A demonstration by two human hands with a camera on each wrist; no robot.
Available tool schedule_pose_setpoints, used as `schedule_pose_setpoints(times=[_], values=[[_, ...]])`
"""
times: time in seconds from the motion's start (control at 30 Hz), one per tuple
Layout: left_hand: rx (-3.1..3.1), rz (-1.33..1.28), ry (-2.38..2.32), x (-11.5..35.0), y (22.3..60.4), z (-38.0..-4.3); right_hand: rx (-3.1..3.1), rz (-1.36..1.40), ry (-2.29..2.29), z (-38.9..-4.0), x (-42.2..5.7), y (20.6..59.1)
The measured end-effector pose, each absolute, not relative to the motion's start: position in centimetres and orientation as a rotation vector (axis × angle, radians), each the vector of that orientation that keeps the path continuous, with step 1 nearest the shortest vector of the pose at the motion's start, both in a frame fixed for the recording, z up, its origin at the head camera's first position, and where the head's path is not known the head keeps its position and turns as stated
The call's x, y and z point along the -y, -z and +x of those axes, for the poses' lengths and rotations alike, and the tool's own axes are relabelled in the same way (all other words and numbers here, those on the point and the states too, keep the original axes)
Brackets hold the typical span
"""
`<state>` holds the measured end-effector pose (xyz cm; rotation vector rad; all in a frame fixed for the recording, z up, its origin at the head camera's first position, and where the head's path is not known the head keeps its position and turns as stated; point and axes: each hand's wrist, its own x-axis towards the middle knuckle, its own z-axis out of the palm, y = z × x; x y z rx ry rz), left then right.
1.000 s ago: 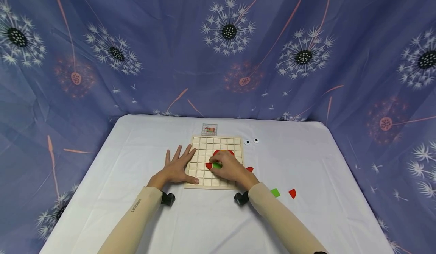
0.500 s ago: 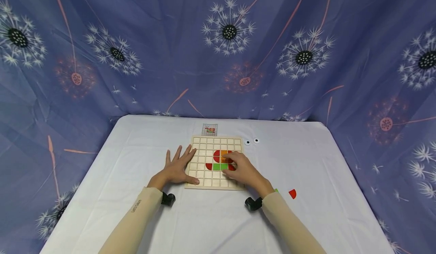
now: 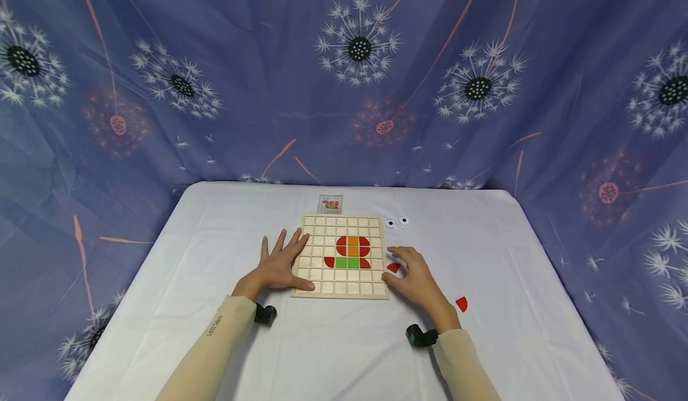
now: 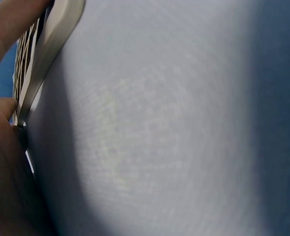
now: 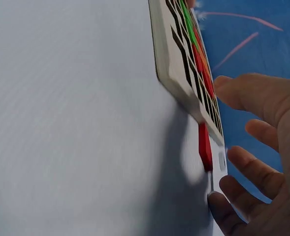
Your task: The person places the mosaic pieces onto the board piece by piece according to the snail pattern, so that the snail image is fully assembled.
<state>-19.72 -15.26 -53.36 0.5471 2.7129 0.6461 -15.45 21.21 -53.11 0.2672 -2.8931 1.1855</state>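
My left hand lies with fingers spread on the left edge of a wooden grid board; its thumb rests at the lower left corner. On the board, red quarter-round pieces flank orange squares. Below them runs a row of green squares with a red piece at each end. Just off the board's right edge, my right hand hovers with thumb and fingers apart around a loose red quarter-round piece. In the right wrist view this red piece stands clear of the fingertips.
A small pattern card lies behind the board. Two white discs with black dots sit at its upper right. Another red quarter-round piece lies right of my right wrist. The white-covered table meets a blue dandelion-print curtain.
My right hand has moved off the board to the right, uncovering the red, orange and green pieces. The loose green square is now hidden behind my right forearm. My left hand has stayed put.
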Motion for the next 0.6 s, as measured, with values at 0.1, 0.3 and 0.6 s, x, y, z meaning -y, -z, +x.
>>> schedule_pose_setpoints(times=[0.1,0.3,0.6], values=[[-2.715,0.547,-0.653,15.3,53.4,-19.7,2.877,0.248,-1.171,-15.0,-22.1,53.2],[-2.712,0.544,-0.654,15.2,53.2,-19.6,2.882,0.218,-1.123,-13.4,-24.0,53.4],[-2.721,0.538,-0.651,15.2,53.2,-19.7,2.927,0.283,-1.002,-11.6,-26.6,53.4]])
